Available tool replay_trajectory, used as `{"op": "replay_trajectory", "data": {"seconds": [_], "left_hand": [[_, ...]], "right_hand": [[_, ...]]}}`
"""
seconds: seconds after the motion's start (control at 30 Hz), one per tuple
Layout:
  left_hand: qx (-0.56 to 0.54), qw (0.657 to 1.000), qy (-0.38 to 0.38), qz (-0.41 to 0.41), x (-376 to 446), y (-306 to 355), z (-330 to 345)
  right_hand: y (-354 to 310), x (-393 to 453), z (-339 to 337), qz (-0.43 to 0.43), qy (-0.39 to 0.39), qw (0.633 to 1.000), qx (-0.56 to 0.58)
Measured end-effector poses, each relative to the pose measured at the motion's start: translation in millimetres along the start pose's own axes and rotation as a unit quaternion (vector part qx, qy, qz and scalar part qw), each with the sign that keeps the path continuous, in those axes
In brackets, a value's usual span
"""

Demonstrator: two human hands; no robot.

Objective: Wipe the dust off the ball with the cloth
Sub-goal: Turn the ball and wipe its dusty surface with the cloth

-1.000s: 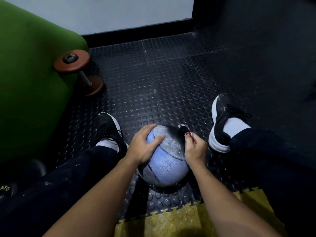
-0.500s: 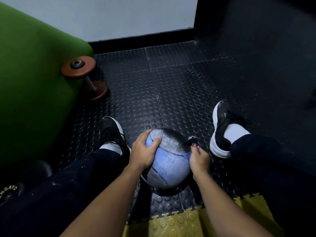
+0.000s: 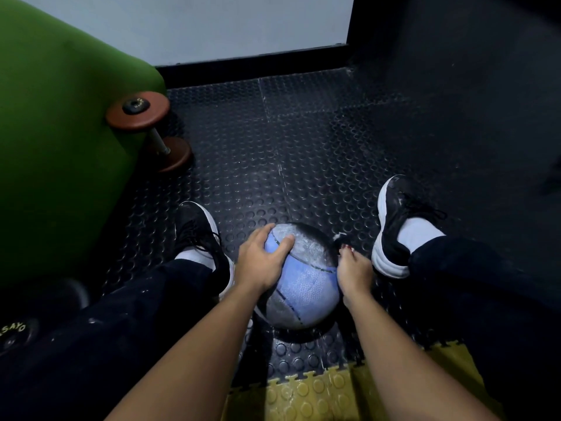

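Note:
A light blue ball (image 3: 306, 284) with black seams rests on the studded black floor between my feet; grey dust coats its upper far side. My left hand (image 3: 261, 262) lies spread over the ball's upper left, thumb on top. My right hand (image 3: 353, 268) presses against the ball's right side, fingers closed on a small dark cloth (image 3: 341, 238) whose tip pokes out above the fingertips. Most of the cloth is hidden in the hand.
A brown dumbbell (image 3: 148, 129) leans against a big green padded block (image 3: 60, 147) at left. My black shoes (image 3: 397, 226) flank the ball. A dark weight plate (image 3: 15, 332) lies at lower left. Yellow mat tiles (image 3: 303, 396) border the near edge.
My right hand with the cloth slid from the ball's upper right down along its right side. The left hand kept its hold. The view tilted slightly.

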State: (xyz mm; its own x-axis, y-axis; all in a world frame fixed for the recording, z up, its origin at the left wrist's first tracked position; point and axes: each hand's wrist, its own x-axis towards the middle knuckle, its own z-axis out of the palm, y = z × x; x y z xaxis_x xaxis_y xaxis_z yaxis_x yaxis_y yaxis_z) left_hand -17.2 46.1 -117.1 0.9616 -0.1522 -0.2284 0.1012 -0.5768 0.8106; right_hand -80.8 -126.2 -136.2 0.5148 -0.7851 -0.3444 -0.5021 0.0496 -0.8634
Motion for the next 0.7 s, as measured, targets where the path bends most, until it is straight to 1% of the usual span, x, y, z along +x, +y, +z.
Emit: {"op": "replay_trajectory", "data": {"seconds": [0.03, 0.1, 0.17, 0.2, 0.23, 0.27, 0.3, 0.33, 0.4, 0.43, 0.5, 0.53, 0.63, 0.7], "left_hand": [[-0.002, 1.0, 0.007, -0.004, 0, 0, 0], [-0.009, 1.0, 0.015, -0.015, 0, 1, -2], [-0.013, 0.999, 0.019, -0.026, 1, 2, -5], [-0.015, 0.999, 0.02, -0.03, 2, 2, -5], [-0.017, 0.999, 0.017, -0.034, 3, 2, -6], [-0.019, 0.999, 0.013, -0.034, 3, 2, -5], [-0.02, 0.999, 0.01, -0.033, 3, 2, -5], [-0.02, 0.999, 0.008, -0.031, 2, 2, -4], [-0.015, 0.999, 0.011, -0.026, 1, 3, -2], [-0.01, 1.0, 0.015, -0.025, 0, 4, -1], [-0.008, 0.999, 0.025, -0.026, -1, 5, 0], [-0.01, 0.999, 0.028, -0.03, -1, 5, 0], [-0.016, 0.999, 0.026, -0.044, 3, 1, -1], [-0.017, 0.999, 0.022, -0.046, 5, 0, -2]], "right_hand": [[-7, 1, 1, -0.018, -0.011, 1.0, -0.02], [-21, -6, 6, -0.103, -0.028, 0.994, -0.036], [-22, -22, 9, -0.214, -0.042, 0.976, -0.021], [-17, -27, 10, -0.248, -0.039, 0.968, -0.007], [-10, -31, 10, -0.26, -0.025, 0.965, 0.008], [-2, -32, 8, -0.245, -0.002, 0.969, 0.024], [7, -29, 5, -0.202, 0.021, 0.978, 0.038], [13, -25, 2, -0.135, 0.037, 0.989, 0.052], [20, -11, -2, 0.004, 0.033, 0.999, 0.04], [19, -4, -3, 0.028, 0.019, 0.999, 0.017], [6, 3, -1, 0.004, 0.001, 1.0, -0.016], [-3, 3, 1, -0.028, -0.003, 0.999, -0.019], [-21, -12, 9, -0.151, -0.026, 0.988, -0.002], [-17, -20, 11, -0.179, -0.027, 0.983, 0.028]]}}
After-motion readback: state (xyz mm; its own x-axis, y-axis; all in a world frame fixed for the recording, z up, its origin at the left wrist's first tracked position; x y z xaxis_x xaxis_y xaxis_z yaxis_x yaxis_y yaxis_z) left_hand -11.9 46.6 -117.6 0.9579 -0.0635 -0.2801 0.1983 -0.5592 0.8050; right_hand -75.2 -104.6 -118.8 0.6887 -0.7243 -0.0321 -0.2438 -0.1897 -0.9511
